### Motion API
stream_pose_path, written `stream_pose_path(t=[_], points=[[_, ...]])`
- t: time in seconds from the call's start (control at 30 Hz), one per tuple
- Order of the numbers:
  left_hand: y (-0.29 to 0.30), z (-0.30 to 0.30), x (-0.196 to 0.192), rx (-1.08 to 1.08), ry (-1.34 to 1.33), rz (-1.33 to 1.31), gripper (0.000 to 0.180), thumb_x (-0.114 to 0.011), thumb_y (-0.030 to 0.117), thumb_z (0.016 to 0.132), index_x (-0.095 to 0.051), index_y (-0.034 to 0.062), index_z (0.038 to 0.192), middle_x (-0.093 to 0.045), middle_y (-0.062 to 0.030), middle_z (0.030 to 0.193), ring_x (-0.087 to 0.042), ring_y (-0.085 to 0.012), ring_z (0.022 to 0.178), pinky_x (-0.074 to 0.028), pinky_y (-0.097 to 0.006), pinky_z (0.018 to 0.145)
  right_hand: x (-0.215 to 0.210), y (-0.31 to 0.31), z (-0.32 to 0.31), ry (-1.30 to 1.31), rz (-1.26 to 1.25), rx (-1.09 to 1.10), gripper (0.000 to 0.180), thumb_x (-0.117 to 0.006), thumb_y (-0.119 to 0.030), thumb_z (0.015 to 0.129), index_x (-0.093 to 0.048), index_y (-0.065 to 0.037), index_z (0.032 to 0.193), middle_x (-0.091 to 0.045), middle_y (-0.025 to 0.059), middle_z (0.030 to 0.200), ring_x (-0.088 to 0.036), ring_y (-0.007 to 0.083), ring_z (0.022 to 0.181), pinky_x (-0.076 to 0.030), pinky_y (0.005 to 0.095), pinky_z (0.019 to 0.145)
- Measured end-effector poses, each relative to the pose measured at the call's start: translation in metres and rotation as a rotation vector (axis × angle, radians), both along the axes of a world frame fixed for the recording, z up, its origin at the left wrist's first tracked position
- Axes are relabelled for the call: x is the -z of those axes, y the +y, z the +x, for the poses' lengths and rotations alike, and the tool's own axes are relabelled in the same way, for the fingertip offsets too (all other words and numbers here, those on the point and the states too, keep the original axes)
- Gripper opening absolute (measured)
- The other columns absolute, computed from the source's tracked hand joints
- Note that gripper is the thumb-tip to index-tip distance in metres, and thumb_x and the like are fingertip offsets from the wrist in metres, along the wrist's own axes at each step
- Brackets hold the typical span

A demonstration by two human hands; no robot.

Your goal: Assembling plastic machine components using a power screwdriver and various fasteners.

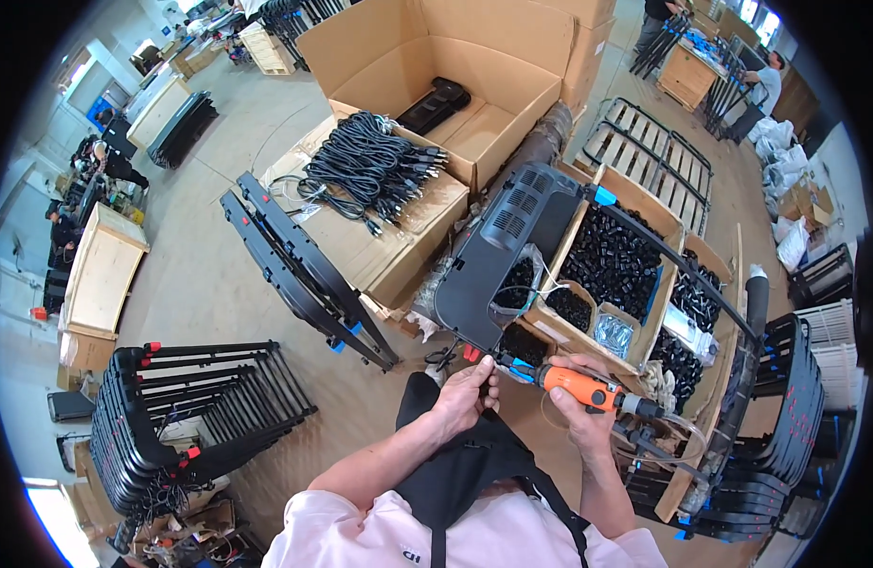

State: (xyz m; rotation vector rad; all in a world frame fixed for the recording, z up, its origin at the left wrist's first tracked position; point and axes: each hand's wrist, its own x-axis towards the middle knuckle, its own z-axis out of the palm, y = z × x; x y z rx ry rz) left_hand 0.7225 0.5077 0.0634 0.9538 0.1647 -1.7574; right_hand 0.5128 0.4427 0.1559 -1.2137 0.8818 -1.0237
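My right hand (588, 421) is wrapped round an orange power screwdriver (579, 386), which looks air-driven, with a clear hose (687, 435) at its back end. The tool lies almost level and its front end points left. Just left of that front end is my left hand (467, 396), its fingers pinched together; whatever they hold is too small to make out. Beyond both hands a large dark grey plastic cover (484, 251) with vent slots lies flat. A long black bar (668, 251) with blue ends crosses the parts box to the right.
A wooden box (550, 327) holds black plastic parts and bagged screws. Bundled black cables (370, 166) lie on cardboard beside a big open carton (503, 47). Black frames (200, 407) are stacked at left, and long black parts (294, 260) stand nearer. Other people (768, 83) work farther off.
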Motion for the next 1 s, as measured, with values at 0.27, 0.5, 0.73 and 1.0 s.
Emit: stream_pose_path(t=[0.27,0.5,0.73,1.0], points=[[0.000,0.000,0.020,0.026,0.019,0.058,0.019,-0.057,0.029,0.108,-0.061,0.0106,0.104,-0.062,0.0002,0.090,-0.059,-0.0122,0.078,-0.053,-0.026,0.070,0.007,0.024,0.017,0.105,-0.007,-0.031,0.053,-0.077,0.002,0.086,-0.053,-0.002,0.132,-0.068,0.0162,0.127,-0.066,0.0232,0.117,-0.052,0.0377,0.105],[-0.005,0.009,0.034,0.015,0.069,0.091,0.021,-0.056,0.027,0.108,-0.063,0.0088,0.102,-0.064,0.0001,0.086,-0.062,-0.0121,0.071,-0.057,-0.026,0.061,0.013,0.027,0.034,0.185,-0.044,-0.035,0.051,-0.077,0.001,0.085,-0.055,-0.001,0.130,-0.068,0.0153,0.126,-0.065,0.0234,0.116,-0.052,0.0384,0.104],[-0.012,0.021,0.036,0.063,0.119,0.094,0.020,-0.055,0.028,0.109,-0.062,0.0097,0.106,-0.062,0.0009,0.084,-0.061,-0.0113,0.071,-0.056,-0.025,0.060,0.008,0.025,0.047,0.257,-0.036,-0.058,0.057,-0.079,-0.002,0.085,-0.052,-0.004,0.135,-0.066,0.0159,0.128,-0.064,0.0245,0.119,-0.050,0.0407,0.107],[-0.016,0.031,0.029,0.116,0.218,0.120,0.023,-0.053,0.031,0.110,-0.062,0.0100,0.107,-0.061,0.0016,0.083,-0.058,-0.0112,0.070,-0.051,-0.025,0.060,-0.005,0.021,0.068,0.313,-0.030,-0.024,0.049,-0.077,0.000,0.085,-0.056,-0.002,0.129,-0.068,0.0157,0.127,-0.065,0.0235,0.119,-0.051,0.0391,0.107]])
